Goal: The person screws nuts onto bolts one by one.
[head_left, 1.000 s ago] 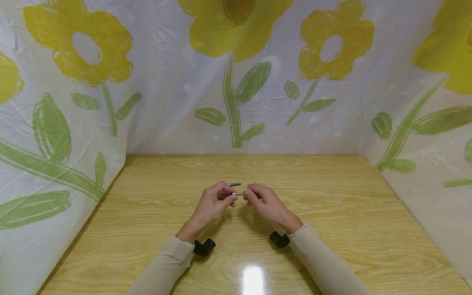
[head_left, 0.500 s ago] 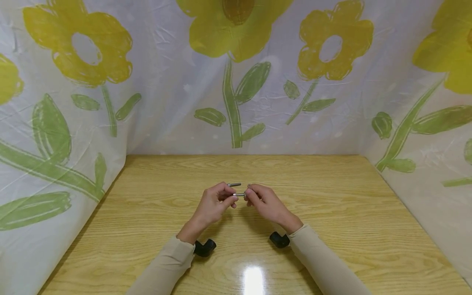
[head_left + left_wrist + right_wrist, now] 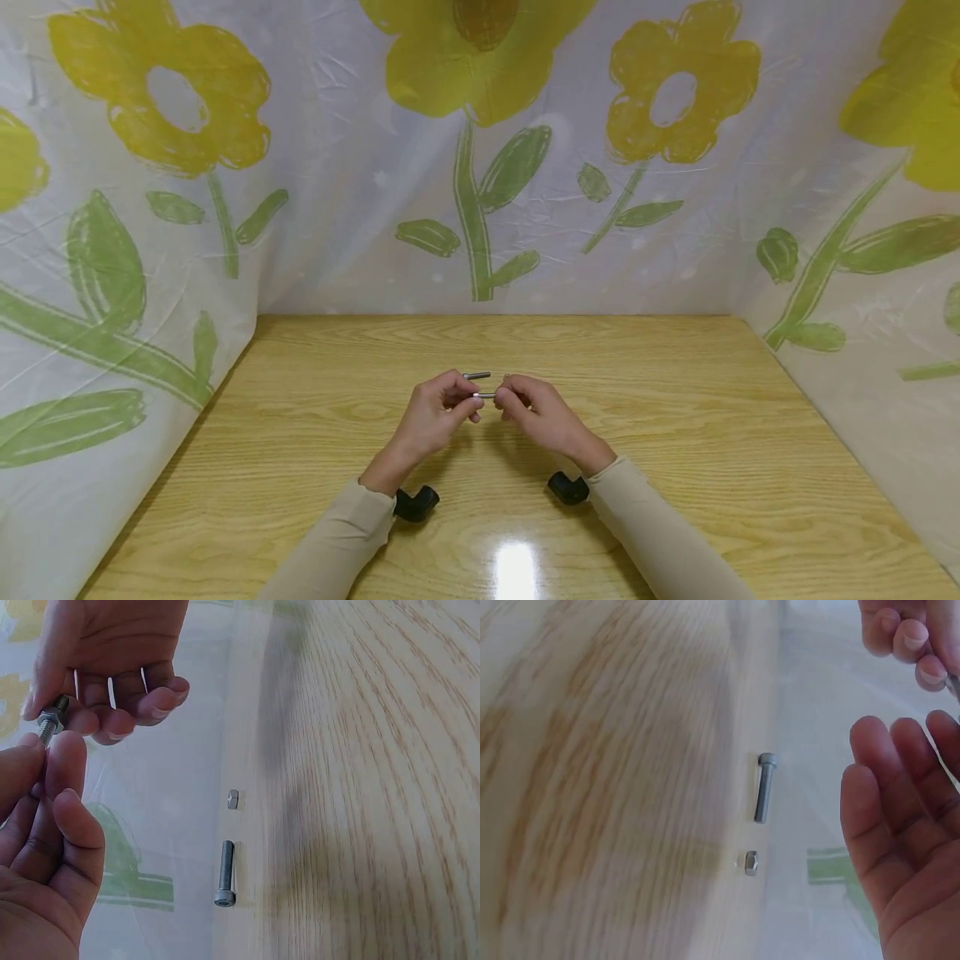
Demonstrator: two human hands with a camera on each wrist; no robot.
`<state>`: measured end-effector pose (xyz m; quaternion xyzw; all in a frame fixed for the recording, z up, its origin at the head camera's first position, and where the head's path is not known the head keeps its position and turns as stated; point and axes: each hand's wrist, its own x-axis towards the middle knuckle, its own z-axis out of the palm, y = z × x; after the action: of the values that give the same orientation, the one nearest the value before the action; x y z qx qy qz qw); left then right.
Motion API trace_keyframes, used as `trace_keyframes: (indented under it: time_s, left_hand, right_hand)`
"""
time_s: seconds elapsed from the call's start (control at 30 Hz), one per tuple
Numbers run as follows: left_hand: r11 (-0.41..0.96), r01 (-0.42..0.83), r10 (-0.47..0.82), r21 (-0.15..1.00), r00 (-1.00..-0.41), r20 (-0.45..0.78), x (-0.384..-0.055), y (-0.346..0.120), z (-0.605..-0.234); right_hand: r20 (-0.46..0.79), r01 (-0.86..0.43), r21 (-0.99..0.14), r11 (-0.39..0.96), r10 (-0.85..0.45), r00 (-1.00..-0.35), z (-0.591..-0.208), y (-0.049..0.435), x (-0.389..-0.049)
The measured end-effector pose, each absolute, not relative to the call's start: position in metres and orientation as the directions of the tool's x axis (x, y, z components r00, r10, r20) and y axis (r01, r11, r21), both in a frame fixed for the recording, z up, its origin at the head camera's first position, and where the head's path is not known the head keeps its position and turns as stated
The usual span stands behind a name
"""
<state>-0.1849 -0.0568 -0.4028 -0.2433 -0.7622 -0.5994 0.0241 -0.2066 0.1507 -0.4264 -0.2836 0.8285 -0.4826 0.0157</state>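
Two bolts are noted, one held and one lying loose. You have the held bolt (image 3: 487, 395) in the air between your hands, above the wooden surface (image 3: 675, 417). Your left hand (image 3: 435, 408) has its grip clamped on one end of that bolt, thumb against fingers. Your right hand (image 3: 540, 408) has its thumb and forefinger together at the other end, about the fitted nut (image 3: 51, 720); your remaining fingers there are bent and bear on nothing visible. The left wrist view shows this nut around the threaded shank, with a dark tip projecting past it.

You have the loose bolt (image 3: 226, 874) lying on its side on the surface, beyond your hands; from the head, your left hand partly hides it. The loose nut (image 3: 232, 799) stands on edge near that bolt's threaded end, apart from it. You wear beige sleeves (image 3: 667, 533) on both arms. Beside each cuff you have one black elbow-shaped piece (image 3: 568, 488); whether these are attached cannot be told. Flower-printed sheeting (image 3: 337, 167) bounds the surface at the back and both sides.
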Motion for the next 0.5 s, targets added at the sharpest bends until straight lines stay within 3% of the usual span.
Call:
trace_keyframes:
  time_s: [0.2,0.33,0.5]
  left_hand:
    - [0.175,0.405,0.347,0.897,-0.878,0.329,-0.1845,-0.0574,-0.4027]
    - [0.166,0.4,0.347,0.901,-0.879,0.326,-0.184,-0.0571,-0.4021]
    - [0.168,0.396,0.35,0.903,-0.88,0.321,-0.184,-0.0565,-0.4013]
  right_hand:
    - [0.22,-0.413,-0.831,0.373,-0.46,-0.86,-0.4225,0.1502,-0.2043]
    - [0.251,-0.435,-0.839,0.328,-0.476,-0.843,-0.4286,0.1512,-0.2077]
    - [0.241,-0.451,-0.813,0.369,-0.492,-0.836,-0.4295,0.1521,-0.209]
